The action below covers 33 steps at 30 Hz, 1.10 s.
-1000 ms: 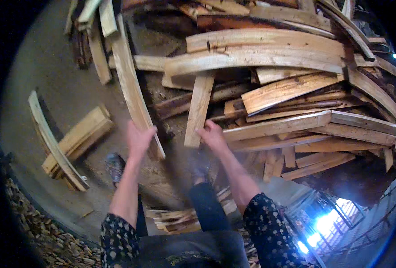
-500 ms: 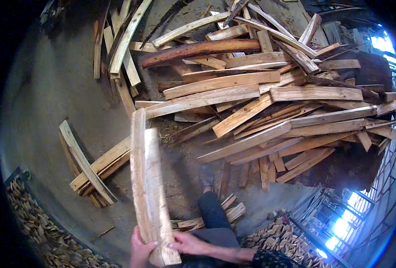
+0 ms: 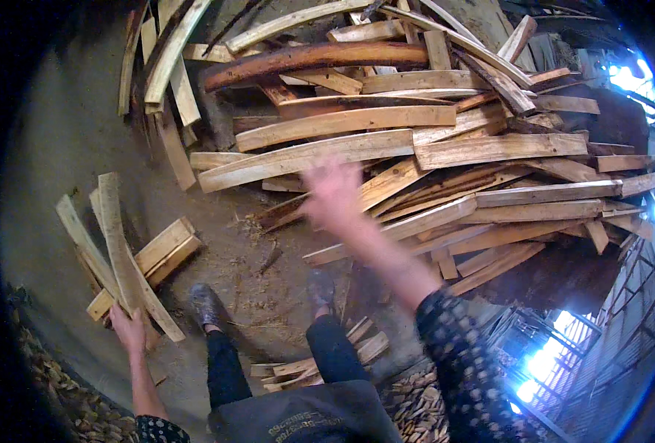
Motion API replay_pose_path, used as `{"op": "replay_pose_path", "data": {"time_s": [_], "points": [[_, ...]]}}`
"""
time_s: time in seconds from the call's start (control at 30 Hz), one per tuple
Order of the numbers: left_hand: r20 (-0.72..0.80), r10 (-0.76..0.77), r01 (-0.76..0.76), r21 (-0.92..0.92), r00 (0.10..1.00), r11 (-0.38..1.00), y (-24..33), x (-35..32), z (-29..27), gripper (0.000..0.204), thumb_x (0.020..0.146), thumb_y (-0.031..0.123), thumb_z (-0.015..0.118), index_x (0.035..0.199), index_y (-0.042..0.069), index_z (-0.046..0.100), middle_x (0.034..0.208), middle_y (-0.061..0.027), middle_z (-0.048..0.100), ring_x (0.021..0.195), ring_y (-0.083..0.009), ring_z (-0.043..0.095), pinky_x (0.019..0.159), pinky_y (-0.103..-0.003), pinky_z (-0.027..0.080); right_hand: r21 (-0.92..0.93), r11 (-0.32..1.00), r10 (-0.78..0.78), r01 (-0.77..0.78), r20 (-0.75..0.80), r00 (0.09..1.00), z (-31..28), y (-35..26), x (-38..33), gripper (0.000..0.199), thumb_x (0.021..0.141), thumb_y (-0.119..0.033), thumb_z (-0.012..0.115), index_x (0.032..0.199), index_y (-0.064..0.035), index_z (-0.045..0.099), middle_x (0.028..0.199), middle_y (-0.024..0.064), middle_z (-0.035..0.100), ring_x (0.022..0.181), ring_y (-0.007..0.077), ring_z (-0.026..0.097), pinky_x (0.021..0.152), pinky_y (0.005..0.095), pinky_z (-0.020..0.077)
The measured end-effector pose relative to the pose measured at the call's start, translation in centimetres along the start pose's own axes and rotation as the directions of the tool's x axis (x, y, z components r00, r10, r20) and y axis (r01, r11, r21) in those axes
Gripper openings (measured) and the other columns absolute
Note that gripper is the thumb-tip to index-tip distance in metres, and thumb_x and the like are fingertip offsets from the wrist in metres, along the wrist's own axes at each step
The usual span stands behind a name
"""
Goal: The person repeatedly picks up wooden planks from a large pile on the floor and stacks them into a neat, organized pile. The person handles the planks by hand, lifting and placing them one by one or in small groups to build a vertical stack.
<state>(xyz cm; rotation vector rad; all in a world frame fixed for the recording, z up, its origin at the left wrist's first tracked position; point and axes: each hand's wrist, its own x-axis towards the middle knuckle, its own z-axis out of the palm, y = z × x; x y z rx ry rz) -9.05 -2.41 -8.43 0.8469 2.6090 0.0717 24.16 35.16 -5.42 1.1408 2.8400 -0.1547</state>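
At the left, my left hand (image 3: 128,330) grips the lower end of a pale sawn wooden slab (image 3: 115,229). This slab leans over a small group of other slabs, including a curved one (image 3: 84,240) and a short crossing stack (image 3: 166,251). My right hand (image 3: 333,193) is stretched over the near edge of a large heap of slabs, blurred by motion, its fingers apart with nothing in them. Just beyond its fingers lies a long pale slab (image 3: 268,164). Whether the fingers touch it I cannot tell.
The heap spreads across the far side and right, with a dark-barked slab (image 3: 320,60) and a light slab (image 3: 501,150). Short wood pieces (image 3: 298,373) lie by my legs. Small blocks are piled at lower left (image 3: 69,399) and lower right (image 3: 416,406).
My hands have parted from a shared hold on two slabs. My left hand has swung left to the small group with a slab; my right has let go and reached out to the heap.
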Motion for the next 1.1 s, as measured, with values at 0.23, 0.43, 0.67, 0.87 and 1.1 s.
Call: {"op": "replay_pose_path", "data": {"time_s": [0.23,0.43,0.67,0.87,1.1], "points": [[0.567,0.182,0.374,-0.718,0.803,0.587,23.4,-2.6,4.0,0.044,0.077,0.012,0.059,0.117,0.002,0.044,0.11,-0.0109,0.053,0.101,-0.0186,0.049,0.088,-0.03,0.038,-0.392,0.903,-0.1,0.174,0.201,0.974,-1.2,12.4,0.3,0.022,0.07,-0.015,0.056,0.091,-0.008,0.052,0.089,0.0099,0.05,0.087,0.0235,0.049,0.073,0.0391,0.0386],[0.845,0.093,0.784,-0.441,0.527,-0.436,36.1,-10.0,7.1,0.043,0.079,0.027,0.061,0.11,0.003,0.042,0.092,-0.012,0.058,0.083,-0.0224,0.057,0.071,-0.034,0.048,0.424,0.726,-0.102,-0.541,0.845,0.526,-7.9,3.1,-11.0,0.049,0.063,-0.043,0.066,0.09,-0.0035,0.055,0.084,0.0166,0.058,0.081,0.0301,0.058,0.073,0.0387,0.0463],[0.707,-0.048,0.695,-0.703,0.705,-0.152,30.0,-11.6,-0.9,0.024,0.073,0.009,0.062,0.093,0.002,0.052,0.08,-0.0085,0.056,0.069,-0.0165,0.057,0.059,-0.031,0.048,0.735,-0.111,0.747,-0.669,0.506,0.432,-5.8,13.9,-9.5,0.035,0.081,-0.033,0.058,0.092,-0.0024,0.046,0.071,0.0034,0.051,0.059,0.0105,0.046,0.053,0.0229,0.0418],[0.181,-0.185,0.245,-0.41,0.966,0.879,13.6,-1.4,-0.3,0.059,0.076,0.013,0.06,0.125,-0.003,0.032,0.102,-0.0125,0.053,0.092,-0.0216,0.05,0.081,-0.032,0.04,0.658,-0.081,0.895,-0.749,0.379,0.236,-3.7,20.0,-5.2,0.035,0.073,-0.028,0.066,0.089,-0.0014,0.051,0.074,0.0069,0.057,0.05,0.0153,0.055,0.037,0.0239,0.0397],[0.117,0.138,-0.11,-0.213,0.984,0.971,15.8,-0.3,-0.1,0.049,0.072,0.014,0.063,0.114,-0.004,0.046,0.113,-0.0219,0.049,0.106,-0.0325,0.046,0.093,-0.036,0.033,0.611,0.022,0.924,-0.791,0.291,0.25,-0.4,17.5,-4.2,0.037,0.075,-0.023,0.062,0.101,-0.0046,0.043,0.083,0.0061,0.054,0.057,0.0168,0.055,0.041,0.0275,0.0427]]}}
